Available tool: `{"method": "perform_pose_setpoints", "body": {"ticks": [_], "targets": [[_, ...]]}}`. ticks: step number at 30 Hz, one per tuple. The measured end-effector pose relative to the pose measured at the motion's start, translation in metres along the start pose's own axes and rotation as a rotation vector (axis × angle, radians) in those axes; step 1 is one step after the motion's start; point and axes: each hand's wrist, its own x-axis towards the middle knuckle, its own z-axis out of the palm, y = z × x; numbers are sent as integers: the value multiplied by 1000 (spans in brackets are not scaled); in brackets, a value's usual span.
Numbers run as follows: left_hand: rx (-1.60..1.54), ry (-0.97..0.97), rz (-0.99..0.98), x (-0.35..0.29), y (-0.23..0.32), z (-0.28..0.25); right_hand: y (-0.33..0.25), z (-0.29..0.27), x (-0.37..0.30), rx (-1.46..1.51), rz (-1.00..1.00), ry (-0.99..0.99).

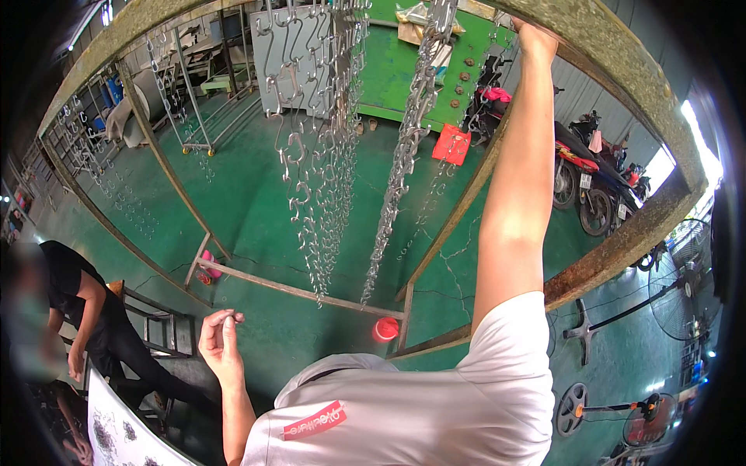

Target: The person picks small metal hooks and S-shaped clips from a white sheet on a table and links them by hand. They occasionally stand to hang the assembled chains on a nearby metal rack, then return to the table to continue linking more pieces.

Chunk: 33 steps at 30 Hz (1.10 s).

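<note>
Strands of linked metal S-hooks [298, 203] hang from a large metal frame [233, 286] in front of me. Just right of them is a denser bundle of hook strands [398, 167]. My right arm is stretched up, and my right hand [538, 40] is against the frame's top bar at the upper right; its fingers are mostly hidden there. Low on the left, my left hand [221, 342] is raised, apart from the strands, with thumb and fingertips pinched together. Whatever may be between them is too small to make out.
A red card [451, 144] hangs beside the strands. A red bucket [385, 329] stands by the frame's foot. At the left, a person in black [93, 299] bends near a white table [116, 419]. Motorbikes [594, 186] and fans [674, 287] stand at the right.
</note>
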Motion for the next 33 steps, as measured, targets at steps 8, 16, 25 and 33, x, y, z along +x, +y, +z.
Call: {"method": "perform_pose_setpoints", "body": {"ticks": [8,16,25,33], "targets": [[33,13,-21,-3,-3,-7,2,6,-8,27,7,-11],[43,-31,-55,-20,-11,-9,-15,-8,-60,245,47,51],[219,-416,-370,-82,-59,-16,-65,-96,-364,408,-22,272],[827,-960,-381,-181,-143,-86,-65,-161,-669,64,841,-300]]}}
